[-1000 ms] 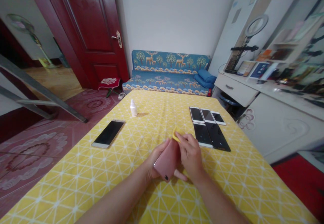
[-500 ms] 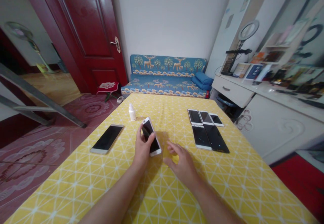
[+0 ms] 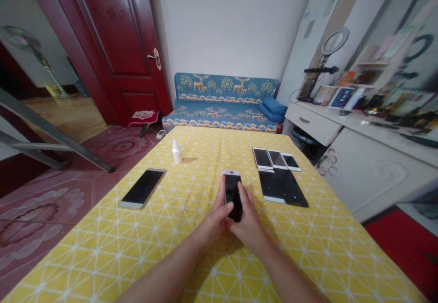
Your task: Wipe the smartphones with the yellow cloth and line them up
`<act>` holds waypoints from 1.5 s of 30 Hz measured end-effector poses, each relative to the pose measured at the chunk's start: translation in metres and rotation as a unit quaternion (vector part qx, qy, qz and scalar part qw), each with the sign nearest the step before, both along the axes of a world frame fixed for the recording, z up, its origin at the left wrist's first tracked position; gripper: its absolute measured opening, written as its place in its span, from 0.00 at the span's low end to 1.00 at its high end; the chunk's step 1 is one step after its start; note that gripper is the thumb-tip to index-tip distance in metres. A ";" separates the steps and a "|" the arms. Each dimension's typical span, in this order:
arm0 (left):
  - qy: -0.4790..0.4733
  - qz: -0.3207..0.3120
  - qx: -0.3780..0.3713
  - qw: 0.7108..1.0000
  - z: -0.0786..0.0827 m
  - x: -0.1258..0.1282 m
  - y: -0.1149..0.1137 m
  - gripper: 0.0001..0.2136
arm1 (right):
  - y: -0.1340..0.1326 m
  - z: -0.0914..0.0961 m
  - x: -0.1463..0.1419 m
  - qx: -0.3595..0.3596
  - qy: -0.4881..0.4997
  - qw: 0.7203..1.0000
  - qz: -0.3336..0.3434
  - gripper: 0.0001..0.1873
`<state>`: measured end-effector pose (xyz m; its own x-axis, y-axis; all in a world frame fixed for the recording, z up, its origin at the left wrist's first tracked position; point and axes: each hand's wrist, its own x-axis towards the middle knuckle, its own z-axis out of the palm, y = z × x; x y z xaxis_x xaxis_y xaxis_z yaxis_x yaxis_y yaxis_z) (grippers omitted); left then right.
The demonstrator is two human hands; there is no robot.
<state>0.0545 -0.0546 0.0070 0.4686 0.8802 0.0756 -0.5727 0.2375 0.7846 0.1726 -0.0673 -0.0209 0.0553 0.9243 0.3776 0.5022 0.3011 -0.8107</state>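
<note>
Between my two hands is a white smartphone [image 3: 232,189] with a dark screen, tilted a little over the yellow tablecloth [image 3: 191,193]. My left hand [image 3: 216,216] grips its left side, the thumb lying across the lower screen. Wrapped along the right edge is my right hand [image 3: 248,214], its fingers partly hidden behind the phone. To the left lies another smartphone [image 3: 143,188], screen up. A small white bottle [image 3: 177,152] stands upright farther back. At the right, several phones lie side by side, among them a black one [image 3: 290,187] and a white one [image 3: 270,185].
Beyond the table stands a sofa with a blue patterned cover [image 3: 222,104]. A white cabinet [image 3: 369,170] runs along the right side, with a ring light [image 3: 334,42] on top. A red door [image 3: 116,33] and a small stool [image 3: 144,116] are at the left.
The phone has moved right and towards me and now points more straight ahead. My right hand, earlier apart from it with nothing held, has closed on its right side.
</note>
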 end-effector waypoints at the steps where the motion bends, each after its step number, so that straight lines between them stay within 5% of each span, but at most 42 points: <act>1: 0.002 -0.001 0.010 1.000 0.001 0.000 -0.001 0.35 | 0.000 0.002 0.000 0.013 -0.005 1.000 -0.001 0.49; 5: 0.013 0.006 0.032 0.999 0.006 -0.001 0.001 0.38 | 0.007 0.013 0.015 0.060 -0.047 0.996 -0.049 0.47; 8: 0.036 0.019 0.017 0.999 0.006 -0.006 0.006 0.37 | 0.021 0.023 0.055 0.063 -0.078 0.980 -0.170 0.46; 13: 0.051 0.068 -0.003 0.996 -0.001 -0.011 0.011 0.32 | 0.029 0.027 0.154 -0.028 -0.147 0.889 -0.433 0.47; 17: 0.064 0.084 -0.006 0.994 -0.003 -0.012 0.013 0.31 | 0.024 0.016 0.206 -0.133 -0.177 0.827 -0.517 0.41; 22: 0.099 0.093 0.001 0.991 -0.001 -0.015 0.016 0.30 | 0.031 0.000 0.217 -0.200 -0.202 0.819 -0.499 0.35; 37: 0.156 0.095 -0.016 0.983 -0.004 -0.012 0.019 0.26 | 0.055 -0.019 0.235 -0.168 -0.310 0.839 -0.415 0.30; 42: 0.201 0.126 0.023 0.971 -0.009 -0.012 0.028 0.23 | 0.052 -0.010 0.212 0.006 -0.294 0.871 -0.394 0.29; 45: 0.325 0.238 0.164 0.900 -0.009 -0.034 0.044 0.16 | 0.049 0.000 0.170 0.140 -0.239 0.918 -0.283 0.24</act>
<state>0.0205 -0.0107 -0.0019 0.0837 0.9734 0.2133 0.0579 -0.2184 0.9741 0.3423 -0.0181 -0.0211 0.2634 0.6616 0.7021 0.9204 0.0457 -0.3883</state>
